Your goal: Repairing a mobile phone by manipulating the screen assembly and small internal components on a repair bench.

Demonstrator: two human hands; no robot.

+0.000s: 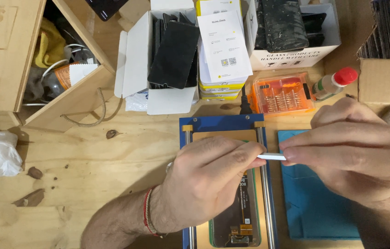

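On the wooden counter (89, 161), the left hand (204, 180) pinches one end of a thin white strip (272, 157), grip closed, above a phone screen panel (239, 216) lying in a blue frame (218, 123). The right hand (356, 152) pinches the strip's other end, grip closed, over a blue mat (315, 207).

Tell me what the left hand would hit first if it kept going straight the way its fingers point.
The left hand points rightward; first it would likely meet the right hand, whose fingertips pinch the same thin white strip.

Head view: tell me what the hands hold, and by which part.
Both hands pinch one thin white strip: the left hand grips its left end, the right hand its right end, above the phone screen in the blue frame.
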